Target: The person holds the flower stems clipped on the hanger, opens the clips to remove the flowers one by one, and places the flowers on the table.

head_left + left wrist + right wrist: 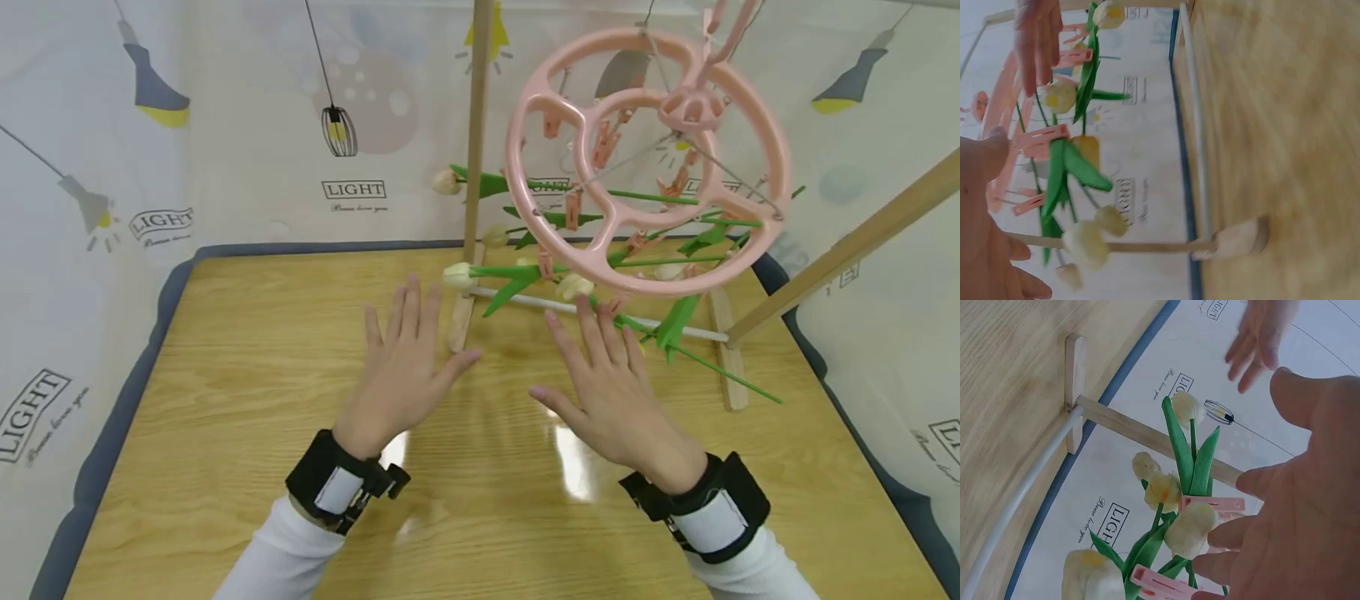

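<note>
Both hands are spread palm down above the table. My left hand (400, 367), fingers straight, holds nothing and lies left of the rack's foot. The right hand (611, 387) also holds nothing; its fingertips overlap the lowest flowers in the head view. Beyond it hangs a round pink clip hanger (648, 287) with small pink clothespins (573, 208). Several artificial white tulips (457, 276) with green stems and leaves hang sideways in the clips. In the right wrist view, a tulip bloom (1191, 531) appears right beside the fingers.
A wooden rack with a left upright (477, 125), a right upright (847, 246) and a white crossbar (525, 298) stands at the back right of the wooden table (247, 400). Behind hangs a white curtain (262, 83) printed with lamps.
</note>
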Action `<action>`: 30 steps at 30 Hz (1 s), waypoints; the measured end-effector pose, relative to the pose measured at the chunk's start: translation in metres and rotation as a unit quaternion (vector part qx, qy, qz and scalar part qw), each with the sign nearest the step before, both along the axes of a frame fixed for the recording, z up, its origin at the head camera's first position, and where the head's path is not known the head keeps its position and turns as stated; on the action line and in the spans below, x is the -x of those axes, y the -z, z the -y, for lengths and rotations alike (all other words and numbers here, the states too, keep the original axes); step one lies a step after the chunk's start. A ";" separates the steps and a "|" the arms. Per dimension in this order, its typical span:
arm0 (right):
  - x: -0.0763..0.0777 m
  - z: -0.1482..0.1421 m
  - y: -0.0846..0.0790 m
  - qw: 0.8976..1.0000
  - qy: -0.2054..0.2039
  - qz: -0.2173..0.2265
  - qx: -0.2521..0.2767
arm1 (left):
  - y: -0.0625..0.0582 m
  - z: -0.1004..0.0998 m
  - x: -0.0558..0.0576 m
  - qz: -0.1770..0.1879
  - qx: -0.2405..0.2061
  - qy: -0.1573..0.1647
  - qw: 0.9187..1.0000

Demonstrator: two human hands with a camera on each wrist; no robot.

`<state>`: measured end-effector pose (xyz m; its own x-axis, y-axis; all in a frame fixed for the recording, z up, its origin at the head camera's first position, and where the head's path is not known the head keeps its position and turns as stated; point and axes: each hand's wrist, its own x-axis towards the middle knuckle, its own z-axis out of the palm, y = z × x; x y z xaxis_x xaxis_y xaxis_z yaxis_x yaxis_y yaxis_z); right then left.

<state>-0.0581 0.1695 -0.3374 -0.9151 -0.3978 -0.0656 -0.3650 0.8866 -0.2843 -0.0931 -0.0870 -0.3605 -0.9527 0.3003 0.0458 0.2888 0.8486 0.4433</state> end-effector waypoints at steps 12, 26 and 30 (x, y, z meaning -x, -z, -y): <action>0.006 -0.019 -0.014 0.991 -0.091 -0.089 0.043 | 0.020 -0.006 0.047 0.048 -0.292 -0.003 0.955; 0.022 -0.055 -0.044 0.957 -0.153 -0.204 0.140 | 0.041 0.009 0.071 0.108 -0.349 -0.032 0.930; 0.022 -0.076 -0.055 0.942 -0.135 -0.243 0.190 | 0.046 0.010 0.072 0.114 -0.337 -0.037 0.934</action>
